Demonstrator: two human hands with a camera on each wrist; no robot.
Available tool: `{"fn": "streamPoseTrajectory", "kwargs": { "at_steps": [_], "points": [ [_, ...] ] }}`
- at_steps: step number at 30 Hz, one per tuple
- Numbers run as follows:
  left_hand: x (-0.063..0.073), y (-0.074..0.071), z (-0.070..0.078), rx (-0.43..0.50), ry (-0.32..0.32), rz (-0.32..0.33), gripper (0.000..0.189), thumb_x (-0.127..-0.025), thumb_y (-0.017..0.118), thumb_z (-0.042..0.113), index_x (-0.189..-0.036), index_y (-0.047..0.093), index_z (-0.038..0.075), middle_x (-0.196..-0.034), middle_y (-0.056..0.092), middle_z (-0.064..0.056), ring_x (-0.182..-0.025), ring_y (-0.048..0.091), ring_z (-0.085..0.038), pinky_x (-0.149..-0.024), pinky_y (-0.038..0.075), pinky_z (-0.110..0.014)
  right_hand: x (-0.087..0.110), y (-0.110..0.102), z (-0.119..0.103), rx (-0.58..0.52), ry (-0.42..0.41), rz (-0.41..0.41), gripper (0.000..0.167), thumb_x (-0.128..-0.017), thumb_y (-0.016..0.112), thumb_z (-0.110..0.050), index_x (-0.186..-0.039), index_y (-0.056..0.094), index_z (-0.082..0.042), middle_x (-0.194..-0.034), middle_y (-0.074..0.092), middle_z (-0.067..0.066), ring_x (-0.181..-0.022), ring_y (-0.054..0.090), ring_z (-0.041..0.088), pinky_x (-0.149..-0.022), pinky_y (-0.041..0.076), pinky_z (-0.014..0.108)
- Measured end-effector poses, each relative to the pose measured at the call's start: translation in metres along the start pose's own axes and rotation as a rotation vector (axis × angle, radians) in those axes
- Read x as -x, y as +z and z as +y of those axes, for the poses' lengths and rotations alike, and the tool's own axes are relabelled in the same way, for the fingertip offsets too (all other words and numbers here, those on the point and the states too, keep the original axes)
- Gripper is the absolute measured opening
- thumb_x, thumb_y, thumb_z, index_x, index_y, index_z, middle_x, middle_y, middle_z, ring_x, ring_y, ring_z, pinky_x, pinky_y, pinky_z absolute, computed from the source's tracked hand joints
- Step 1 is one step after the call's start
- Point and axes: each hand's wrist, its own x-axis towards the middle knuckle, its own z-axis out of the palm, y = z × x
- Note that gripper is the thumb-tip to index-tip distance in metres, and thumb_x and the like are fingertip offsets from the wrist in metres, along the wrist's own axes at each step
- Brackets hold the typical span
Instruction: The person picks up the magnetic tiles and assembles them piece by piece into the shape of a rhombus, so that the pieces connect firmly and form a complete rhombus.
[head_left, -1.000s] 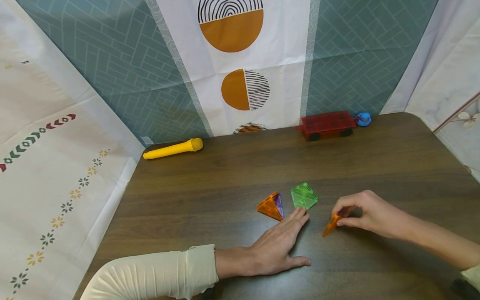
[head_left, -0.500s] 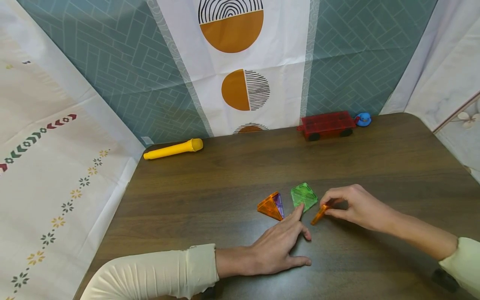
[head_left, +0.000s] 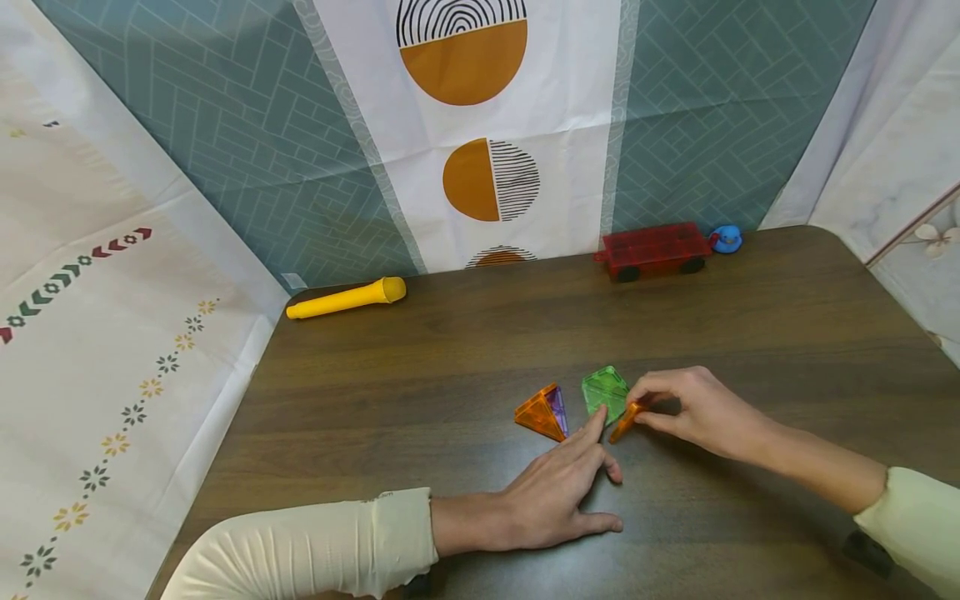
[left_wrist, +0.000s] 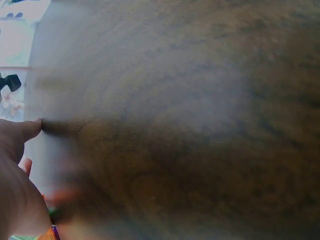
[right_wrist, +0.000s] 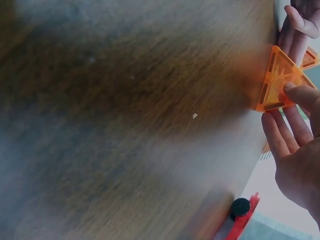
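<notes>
My right hand (head_left: 693, 408) pinches an orange translucent triangular magnetic tile (right_wrist: 280, 82) between thumb and fingers, tilted up on edge. It stands right at the right side of a green magnetic tile piece (head_left: 603, 390). My left hand (head_left: 551, 496) lies flat over the table with its fingers spread, and one outstretched fingertip touches the green piece's near edge. Left of the green piece sits a small pyramid-like shape of orange and purple tiles (head_left: 542, 412), close to the left fingers. The left wrist view catches only part of that hand (left_wrist: 20, 185) at its edge.
The dark wooden table (head_left: 420, 358) meets a patterned cloth backdrop. Along its back edge lie a yellow toy microphone (head_left: 345, 298) on the left, a red wheeled tile car base (head_left: 652, 250) on the right, and a blue toy duck (head_left: 726, 239) beside the car.
My right hand has moved left with the orange triangle tile, up to the green piece. The left hand's other fingers have drawn back, leaving one finger stretched out on the green piece.
</notes>
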Motion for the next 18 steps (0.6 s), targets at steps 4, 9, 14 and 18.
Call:
{"fn": "streamPoseTrajectory", "kwargs": {
  "at_steps": [4,9,14,18],
  "points": [
    [-0.0001,0.0003,-0.001,-0.002,0.009,0.005,0.042,-0.094,0.081,0.046,-0.118,0.059,0.019,-0.175,0.006,-0.023,-0.159,0.024,-0.027,-0.122,0.036,-0.041,-0.0025,0.001,-0.0007,0.016,0.029,0.0,0.031,-0.084,0.087,0.005,-0.105,0.078,-0.016,-0.105,0.077,-0.008,-0.095,0.076,0.013,-0.083,0.063,0.037],
    [-0.0001,0.0003,-0.0013,-0.005,0.008,0.005,0.042,-0.094,0.081,0.046,-0.119,0.06,0.019,-0.175,0.008,-0.023,-0.159,0.024,-0.027,-0.122,0.036,-0.041,-0.0044,0.0042,-0.0027,0.027,0.036,0.027,0.031,-0.084,0.088,0.004,-0.105,0.079,-0.016,-0.104,0.077,-0.011,-0.095,0.075,0.009,-0.082,0.063,0.036],
    [-0.0002,0.0,-0.0011,-0.007,0.005,0.003,0.043,-0.094,0.081,0.047,-0.12,0.06,0.019,-0.175,0.01,-0.023,-0.158,0.025,-0.027,-0.123,0.035,-0.042,-0.0047,0.0064,-0.0037,0.038,0.016,0.077,0.033,-0.082,0.089,0.004,-0.107,0.079,-0.016,-0.105,0.077,-0.011,-0.094,0.074,0.006,-0.081,0.063,0.037],
    [0.0,0.0004,-0.0013,-0.013,0.01,0.008,0.044,-0.094,0.081,0.047,-0.12,0.06,0.019,-0.175,0.011,-0.023,-0.159,0.025,-0.027,-0.123,0.035,-0.041,-0.0051,0.0045,-0.0043,0.03,-0.035,0.117,0.037,-0.08,0.09,0.004,-0.109,0.079,-0.017,-0.106,0.077,-0.013,-0.092,0.073,0.005,-0.082,0.063,0.034]
  ]
}}
